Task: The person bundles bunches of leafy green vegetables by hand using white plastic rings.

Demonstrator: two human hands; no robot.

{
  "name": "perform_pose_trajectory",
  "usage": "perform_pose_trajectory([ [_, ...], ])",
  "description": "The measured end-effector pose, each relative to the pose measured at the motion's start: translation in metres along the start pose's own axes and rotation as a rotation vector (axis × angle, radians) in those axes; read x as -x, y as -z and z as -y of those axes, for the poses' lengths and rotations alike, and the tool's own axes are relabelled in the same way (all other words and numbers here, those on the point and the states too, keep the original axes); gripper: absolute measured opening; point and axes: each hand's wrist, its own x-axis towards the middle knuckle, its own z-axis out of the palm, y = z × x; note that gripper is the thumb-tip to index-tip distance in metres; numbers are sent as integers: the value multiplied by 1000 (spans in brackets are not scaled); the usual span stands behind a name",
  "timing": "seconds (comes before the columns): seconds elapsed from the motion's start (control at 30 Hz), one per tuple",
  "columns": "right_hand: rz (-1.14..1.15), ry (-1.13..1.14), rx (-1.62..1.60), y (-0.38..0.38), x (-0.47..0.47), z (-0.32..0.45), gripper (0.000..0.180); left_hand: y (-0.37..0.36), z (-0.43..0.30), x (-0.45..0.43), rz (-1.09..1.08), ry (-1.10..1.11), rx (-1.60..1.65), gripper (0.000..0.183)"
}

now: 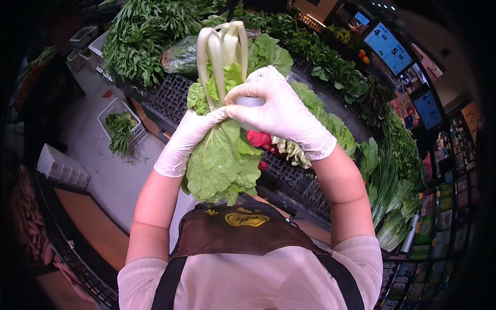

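Observation:
A bunch of leafy greens (224, 159) with thick pale stalks (228, 50) is held up in front of my apron, stalks away from me and the broad leaves towards me. My left hand (193, 133), in a white glove, is closed around the middle of the bunch, its fingers largely hidden behind the leaves. My right hand (277, 104), gloved too, has thumb and fingertips brought together at the bunch's middle, beside the left thumb. What the right fingertips pinch is too small to tell. A round whitish object (250, 101) shows through the ring of the right fingers.
Black grid shelving (170, 97) bears piled greens (135, 38), a plastic-wrapped vegetable (182, 56) and a row of lettuce leaves (325, 116). A white crate (137, 133) with greens and a white foam box (64, 166) stand on the floor at left. Price screens (389, 46) hang at upper right.

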Motion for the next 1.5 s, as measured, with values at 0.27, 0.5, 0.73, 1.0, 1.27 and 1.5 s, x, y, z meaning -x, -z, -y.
perform_pose_trajectory([
  [0.27, 173, 224, 301, 6, 6, -7, 85, 22, 6, -16, -146, -23, 42, 38],
  [0.5, 661, -580, -228, 15, 8, -86, 44, 15, -47, -11, 213, 76, -276, 52],
  [0.73, 76, -292, -681, 39, -39, -64, 53, -10, -25, -31, 913, 519, -1073, 61],
  [1.0, 201, -344, -326, -16, 79, -62, 64, 29, -72, -41, 696, 378, -690, 50],
  [1.27, 334, -35, -519, 18, -33, -18, 64, -14, -33, -34, 861, -182, -1353, 72],
  [1.5, 113, -110, -247, -26, 54, -46, 30, 36, -70, -63, 339, 277, -881, 50],
])
